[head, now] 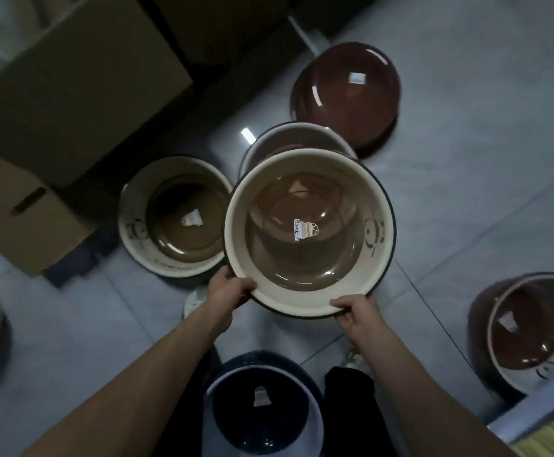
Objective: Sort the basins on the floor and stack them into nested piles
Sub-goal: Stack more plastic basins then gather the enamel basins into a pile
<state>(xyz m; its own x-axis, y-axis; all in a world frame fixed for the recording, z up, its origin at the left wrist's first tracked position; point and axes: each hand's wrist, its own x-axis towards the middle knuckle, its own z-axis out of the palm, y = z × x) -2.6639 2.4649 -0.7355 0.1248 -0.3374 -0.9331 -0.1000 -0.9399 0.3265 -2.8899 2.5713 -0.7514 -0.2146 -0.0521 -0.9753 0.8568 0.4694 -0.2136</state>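
Both hands (232, 291) grip cream basin (308, 291) upright, mouth upward.

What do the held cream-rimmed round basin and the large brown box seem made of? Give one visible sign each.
Cream-rimmed round basin: probably glossy translucent plastic; glinting highlights, see-through brown bottom. Large brown box: likely matt cardboard; dull flat panels, creased edges.

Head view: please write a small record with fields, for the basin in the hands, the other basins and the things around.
held: cream basin, brown inside, upright, off the floor
left hand: grips its near rim
right hand: grips its near rim
on floor: panda basin at left; half-hidden basin behind the held one; brown basin beyond; dark blue basin by the feet; brown-lined basin at right
around: cardboard boxes, upper left; tiled floor
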